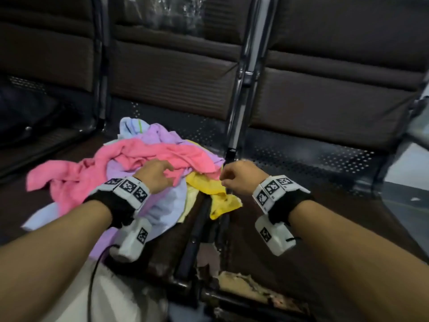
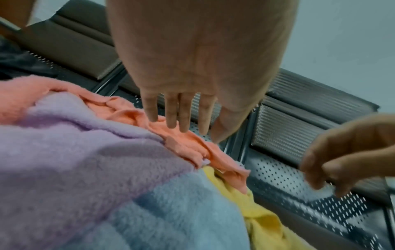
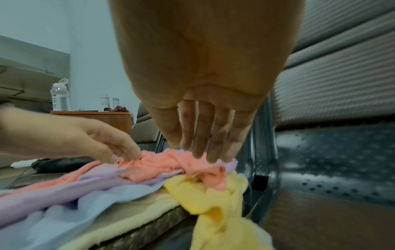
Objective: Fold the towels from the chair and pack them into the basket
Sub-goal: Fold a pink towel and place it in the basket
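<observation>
A loose pile of towels lies on the dark chair seat point(image 1: 204, 133). A pink towel point(image 1: 144, 152) is on top, over a purple towel point(image 1: 160, 133), a light blue one point(image 1: 167, 205) and a yellow one point(image 1: 209, 184). My left hand point(image 1: 166, 174) is over the middle of the pile, its straight fingers point(image 2: 181, 118) touching the pink towel point(image 2: 188, 140). My right hand point(image 1: 226, 180) is at the pile's right edge. Its fingers point(image 3: 200, 135) reach down to the pink towel point(image 3: 171, 160) and hold nothing. No basket is in view.
A metal armrest post point(image 1: 239, 108) divides this seat from the perforated metal seat point(image 1: 313, 159) on the right. A black bag point(image 1: 27, 117) sits on the left seat. The front seat edge point(image 1: 243, 289) is worn. Bottles point(image 3: 59, 98) stand on a wooden table far left.
</observation>
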`<state>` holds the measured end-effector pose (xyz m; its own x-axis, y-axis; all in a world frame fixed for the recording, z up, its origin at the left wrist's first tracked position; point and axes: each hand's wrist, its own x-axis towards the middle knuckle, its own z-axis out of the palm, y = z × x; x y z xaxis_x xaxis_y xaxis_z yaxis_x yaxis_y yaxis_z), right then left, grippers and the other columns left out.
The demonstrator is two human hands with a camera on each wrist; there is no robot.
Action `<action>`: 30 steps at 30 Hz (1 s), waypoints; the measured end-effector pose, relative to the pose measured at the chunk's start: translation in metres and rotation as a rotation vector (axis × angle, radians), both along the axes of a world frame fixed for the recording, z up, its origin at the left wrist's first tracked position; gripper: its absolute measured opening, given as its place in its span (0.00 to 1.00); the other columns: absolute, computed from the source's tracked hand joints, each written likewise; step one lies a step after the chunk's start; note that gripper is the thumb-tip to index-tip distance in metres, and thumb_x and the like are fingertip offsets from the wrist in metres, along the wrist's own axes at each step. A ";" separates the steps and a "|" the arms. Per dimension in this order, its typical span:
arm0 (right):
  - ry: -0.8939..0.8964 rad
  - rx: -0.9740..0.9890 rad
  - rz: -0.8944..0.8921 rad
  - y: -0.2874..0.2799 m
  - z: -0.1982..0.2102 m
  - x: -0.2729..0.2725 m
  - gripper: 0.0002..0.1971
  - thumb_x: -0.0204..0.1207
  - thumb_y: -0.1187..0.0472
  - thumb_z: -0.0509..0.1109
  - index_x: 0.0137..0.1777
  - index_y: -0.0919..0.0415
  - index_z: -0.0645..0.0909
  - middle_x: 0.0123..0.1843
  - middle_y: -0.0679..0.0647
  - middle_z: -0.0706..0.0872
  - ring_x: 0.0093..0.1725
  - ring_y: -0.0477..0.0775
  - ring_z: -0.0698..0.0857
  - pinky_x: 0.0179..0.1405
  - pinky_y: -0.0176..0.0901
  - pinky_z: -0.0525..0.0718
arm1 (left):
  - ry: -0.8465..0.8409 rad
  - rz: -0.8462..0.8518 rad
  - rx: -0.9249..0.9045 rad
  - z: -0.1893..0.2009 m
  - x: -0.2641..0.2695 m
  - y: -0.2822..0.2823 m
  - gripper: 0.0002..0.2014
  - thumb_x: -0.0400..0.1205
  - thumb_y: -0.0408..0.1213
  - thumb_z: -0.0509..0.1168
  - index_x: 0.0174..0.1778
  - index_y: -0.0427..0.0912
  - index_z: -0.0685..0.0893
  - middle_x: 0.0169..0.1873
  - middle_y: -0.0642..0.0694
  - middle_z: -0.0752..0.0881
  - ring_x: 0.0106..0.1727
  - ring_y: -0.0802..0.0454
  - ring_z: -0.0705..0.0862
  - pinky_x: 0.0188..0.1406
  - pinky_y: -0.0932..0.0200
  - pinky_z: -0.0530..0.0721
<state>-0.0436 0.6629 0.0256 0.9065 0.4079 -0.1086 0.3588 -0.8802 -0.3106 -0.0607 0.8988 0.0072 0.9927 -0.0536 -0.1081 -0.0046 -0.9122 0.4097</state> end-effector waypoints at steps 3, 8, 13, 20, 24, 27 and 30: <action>-0.006 0.059 -0.025 0.031 -0.027 0.021 0.12 0.75 0.58 0.68 0.58 0.56 0.85 0.56 0.56 0.88 0.58 0.57 0.84 0.58 0.45 0.80 | 0.040 -0.026 0.045 -0.013 0.010 0.006 0.17 0.78 0.41 0.68 0.63 0.42 0.83 0.62 0.39 0.84 0.64 0.42 0.80 0.64 0.56 0.75; -0.094 0.042 -0.133 0.068 -0.056 0.057 0.23 0.75 0.53 0.69 0.69 0.55 0.75 0.68 0.58 0.78 0.69 0.61 0.76 0.71 0.53 0.71 | 0.043 -0.051 0.069 -0.024 0.022 0.013 0.16 0.78 0.40 0.67 0.62 0.43 0.82 0.61 0.39 0.82 0.61 0.44 0.80 0.60 0.58 0.76; -0.170 -0.096 -0.207 0.077 -0.069 0.066 0.12 0.78 0.50 0.63 0.47 0.56 0.84 0.51 0.55 0.86 0.57 0.60 0.81 0.62 0.51 0.67 | 0.051 -0.036 0.051 -0.026 0.026 0.015 0.19 0.78 0.39 0.67 0.65 0.41 0.79 0.63 0.40 0.80 0.63 0.44 0.79 0.62 0.56 0.75; -0.191 0.461 -0.065 0.037 -0.027 0.023 0.05 0.80 0.58 0.66 0.46 0.58 0.81 0.36 0.53 0.86 0.40 0.55 0.83 0.40 0.43 0.73 | -0.288 -0.099 -0.013 -0.003 0.023 -0.010 0.33 0.76 0.37 0.68 0.79 0.45 0.65 0.75 0.45 0.69 0.75 0.45 0.68 0.74 0.54 0.63; -0.352 0.573 -0.092 -0.012 0.003 -0.012 0.06 0.81 0.58 0.63 0.45 0.51 0.80 0.39 0.46 0.86 0.39 0.42 0.81 0.38 0.28 0.74 | -0.364 -0.190 -0.069 0.011 0.013 -0.039 0.14 0.77 0.35 0.67 0.59 0.48 0.86 0.55 0.45 0.88 0.58 0.45 0.84 0.55 0.60 0.77; -0.459 0.600 -0.196 -0.053 0.019 -0.034 0.06 0.81 0.57 0.63 0.44 0.51 0.79 0.37 0.42 0.84 0.37 0.40 0.80 0.39 0.26 0.72 | -0.419 -0.186 -0.066 0.018 0.004 -0.058 0.09 0.77 0.36 0.67 0.51 0.46 0.88 0.47 0.45 0.89 0.52 0.45 0.84 0.42 0.66 0.68; -0.594 0.686 -0.350 -0.094 0.035 -0.052 0.07 0.82 0.57 0.64 0.42 0.52 0.79 0.34 0.39 0.81 0.36 0.40 0.79 0.42 0.29 0.72 | -0.396 -0.176 -0.036 0.026 -0.004 -0.073 0.10 0.81 0.43 0.64 0.53 0.45 0.86 0.49 0.44 0.88 0.55 0.43 0.84 0.52 0.54 0.79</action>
<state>-0.0952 0.5687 0.0605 0.8191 -0.0912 0.5664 0.3748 -0.6624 -0.6487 -0.0645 0.8254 0.0333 0.9326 -0.2230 0.2839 -0.3224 -0.8684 0.3768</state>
